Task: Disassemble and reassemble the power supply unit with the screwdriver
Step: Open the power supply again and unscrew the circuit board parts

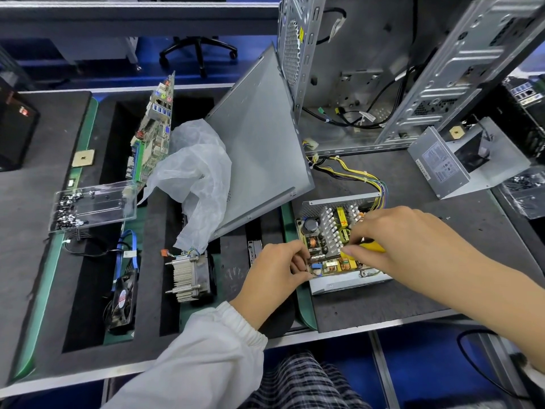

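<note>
Dark foam matting covers the worktop (383, 293), with an open computer case (383, 69) standing behind; the power supply unit (339, 249) lies near the front edge, lid off, circuit board and heatsinks bare. Its cover (460, 160) rests well apart to the right, so opening looks done; board removal or reassembly seems left. The left hand (280, 270) pinches at the board's near corner; the right hand (404, 234) is curled round the yellow-handled screwdriver (371, 246) over the board.
</note>
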A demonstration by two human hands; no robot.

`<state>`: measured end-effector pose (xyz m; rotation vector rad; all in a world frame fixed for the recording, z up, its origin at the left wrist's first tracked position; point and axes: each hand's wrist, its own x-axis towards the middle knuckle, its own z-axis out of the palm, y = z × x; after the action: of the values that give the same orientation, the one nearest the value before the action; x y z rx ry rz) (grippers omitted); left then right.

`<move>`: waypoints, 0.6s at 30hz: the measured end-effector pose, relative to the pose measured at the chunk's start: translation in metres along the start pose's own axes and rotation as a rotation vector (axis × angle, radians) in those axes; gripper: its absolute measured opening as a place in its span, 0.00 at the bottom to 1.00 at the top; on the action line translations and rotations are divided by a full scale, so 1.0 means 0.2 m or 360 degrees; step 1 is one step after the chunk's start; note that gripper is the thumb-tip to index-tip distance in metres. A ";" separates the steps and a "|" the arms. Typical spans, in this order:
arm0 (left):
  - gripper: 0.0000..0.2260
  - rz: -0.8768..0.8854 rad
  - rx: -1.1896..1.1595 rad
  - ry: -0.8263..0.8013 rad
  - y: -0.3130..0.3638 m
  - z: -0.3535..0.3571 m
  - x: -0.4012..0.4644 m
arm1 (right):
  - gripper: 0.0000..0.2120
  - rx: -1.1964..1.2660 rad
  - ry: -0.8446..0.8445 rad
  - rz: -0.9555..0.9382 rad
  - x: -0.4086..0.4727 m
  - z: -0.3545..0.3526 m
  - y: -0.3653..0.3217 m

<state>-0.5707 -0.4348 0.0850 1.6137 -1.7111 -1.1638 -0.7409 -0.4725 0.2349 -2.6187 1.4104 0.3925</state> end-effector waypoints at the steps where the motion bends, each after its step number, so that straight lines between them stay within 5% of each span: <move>1: 0.11 -0.0001 0.0016 0.0019 0.00 0.00 0.00 | 0.16 -0.0008 -0.0005 -0.0005 0.00 0.00 0.00; 18: 0.05 0.0129 0.0327 0.0188 0.02 0.00 -0.02 | 0.18 -0.0038 0.0031 -0.0007 -0.01 0.02 -0.01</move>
<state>-0.5724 -0.4316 0.0885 1.6787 -1.8496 -0.8597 -0.7415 -0.4694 0.2325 -2.6511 1.4143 0.3866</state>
